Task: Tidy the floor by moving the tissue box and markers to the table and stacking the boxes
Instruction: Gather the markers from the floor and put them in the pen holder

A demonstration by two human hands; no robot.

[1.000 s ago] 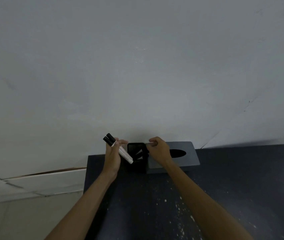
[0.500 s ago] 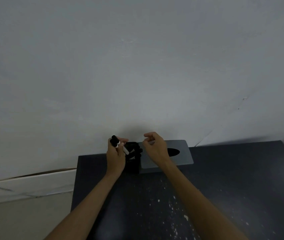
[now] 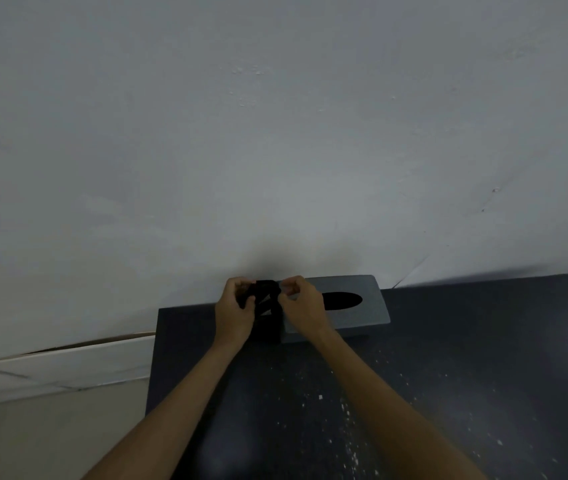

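Note:
A black holder [image 3: 268, 323] stands on the dark table [image 3: 449, 375] against the left end of the grey tissue box [image 3: 365, 317]. My left hand [image 3: 234, 315] is at the holder's mouth, fingers curled round the dark caps of the markers [image 3: 263, 289]. The marker bodies are down inside the holder and mostly hidden. My right hand [image 3: 305, 310] is at the holder's right rim, over the left end of the tissue box, with thumb and fingers pinched at the rim.
The table's back edge meets a plain white wall [image 3: 275, 133]. The table's left edge [image 3: 152, 358] drops to a pale tiled floor [image 3: 50, 427]. White specks dot the tabletop near me.
My left hand has lowered the markers from above the holder into its mouth. My right hand has moved left to the holder's rim. The view has shifted slightly.

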